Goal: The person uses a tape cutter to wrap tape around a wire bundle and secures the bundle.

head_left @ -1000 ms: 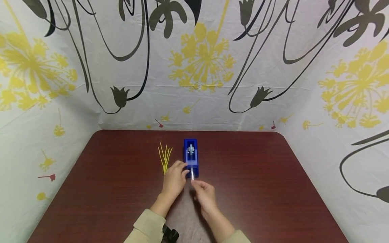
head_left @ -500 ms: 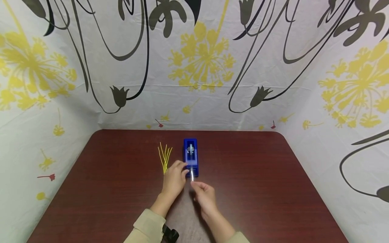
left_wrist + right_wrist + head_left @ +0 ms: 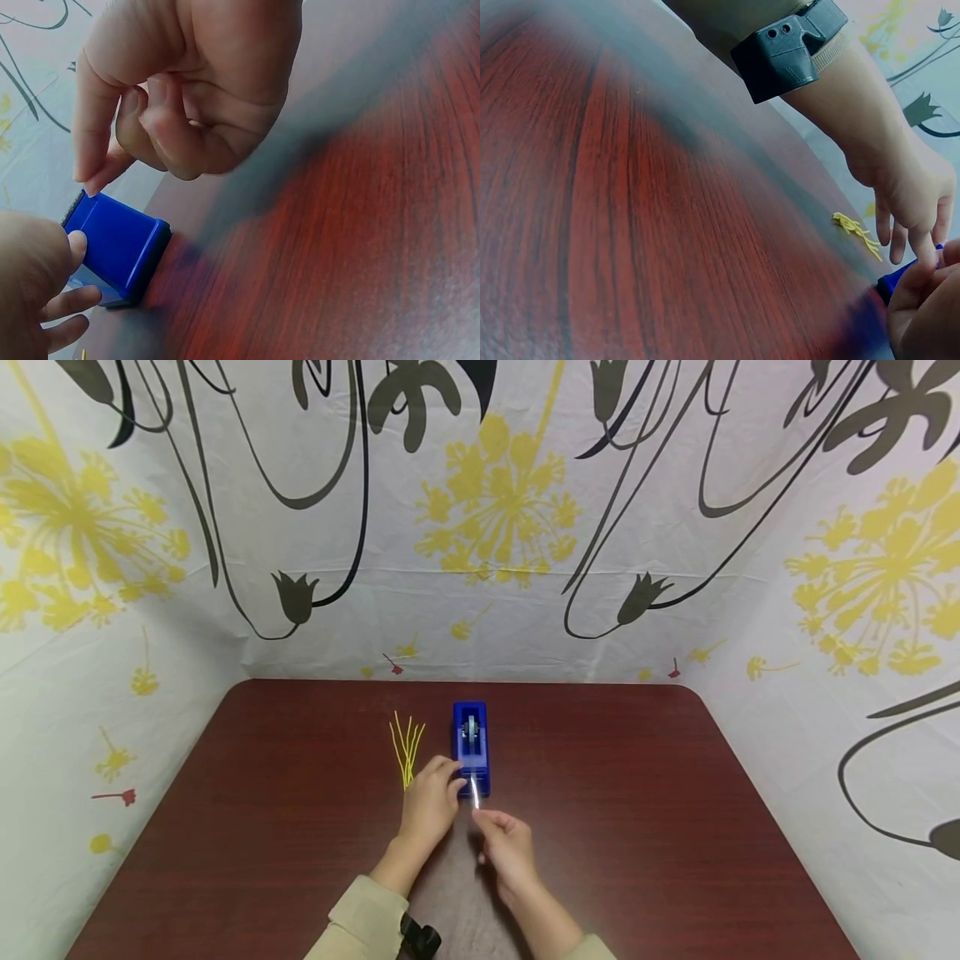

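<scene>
A blue tape dispenser [image 3: 472,759] stands on the table, its toothed cutting edge toward the person. My left hand [image 3: 429,808] grips its left side near the front; in the left wrist view the left thumb [image 3: 77,244] lies against the blue body [image 3: 120,244]. A short strip of clear tape [image 3: 475,793] stretches from the dispenser to my right hand [image 3: 508,852], which pinches its end between thumb and forefinger. The other right fingers are curled under, as the left wrist view shows. In the right wrist view, the right hand [image 3: 934,319] partly hides the dispenser.
Several thin yellow strands [image 3: 407,747] lie in a fanned bundle just left of the dispenser, their near ends behind the left hand. The dark red wooden table [image 3: 637,793] meets a patterned white cloth [image 3: 510,643] at its back and sides. A black wrist camera [image 3: 784,56] sits on the left wrist.
My right hand shifts very slightly toward the person and to the right, still pinching the tape. The left hand and dispenser stay put.
</scene>
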Tool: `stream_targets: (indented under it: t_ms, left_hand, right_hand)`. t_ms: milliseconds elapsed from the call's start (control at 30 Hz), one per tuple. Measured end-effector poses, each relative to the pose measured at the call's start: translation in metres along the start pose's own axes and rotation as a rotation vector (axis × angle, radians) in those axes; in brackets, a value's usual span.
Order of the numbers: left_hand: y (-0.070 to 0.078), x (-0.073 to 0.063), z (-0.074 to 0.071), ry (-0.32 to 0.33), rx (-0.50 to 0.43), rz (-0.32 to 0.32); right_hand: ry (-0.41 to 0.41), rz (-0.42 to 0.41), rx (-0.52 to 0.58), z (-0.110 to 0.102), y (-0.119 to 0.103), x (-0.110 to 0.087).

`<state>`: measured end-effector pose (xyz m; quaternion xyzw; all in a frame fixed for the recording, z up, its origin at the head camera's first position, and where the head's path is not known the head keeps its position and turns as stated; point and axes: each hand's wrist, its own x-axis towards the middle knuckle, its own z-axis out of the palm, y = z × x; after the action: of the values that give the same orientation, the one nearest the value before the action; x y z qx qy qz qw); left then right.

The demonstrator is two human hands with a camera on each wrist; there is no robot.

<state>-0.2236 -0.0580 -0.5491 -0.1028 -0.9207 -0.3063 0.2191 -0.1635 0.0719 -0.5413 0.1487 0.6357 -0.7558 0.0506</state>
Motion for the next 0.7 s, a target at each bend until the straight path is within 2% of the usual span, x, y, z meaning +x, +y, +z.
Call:
stream_targets:
  t_ms: [200,700]
  left_hand:
    - [-0.0007,-0.0003,0.0,-0.001,-0.001,-0.007]
    - [-0.0017,0.0002,0.0003,-0.017,0.007,-0.016]
  right_hand:
    - [-0.012,0.016,0.024,-0.0003,0.0001,-0.0007]
    - [-0.021,0.037,0.006,-0.0032,0.0047,-0.0001]
